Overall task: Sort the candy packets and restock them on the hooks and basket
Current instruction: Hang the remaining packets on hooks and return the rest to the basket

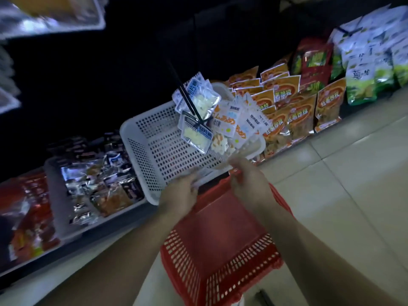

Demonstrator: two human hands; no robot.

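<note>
A white perforated basket (pixel 154 151) sits tilted on the low shelf, with white and orange candy packets (pixel 240 122) lying at its far end. Clear candy packets (pixel 196 102) hang on black hooks (pixel 187 98) just above it. My left hand (pixel 181 193) grips the basket's near rim. My right hand (pixel 247 177) is at the rim's right corner, fingers curled; the blur hides whether it holds the rim. A red shopping basket (pixel 220 244) stands on the floor below my arms.
A grey tray of silvery snack packets (pixel 95 186) lies left of the white basket, with red bags (pixel 28 217) further left. Orange bags (pixel 298 111) and green-white bags (pixel 371 62) line the shelf to the right. Tiled floor (pixel 353 184) lies to the right.
</note>
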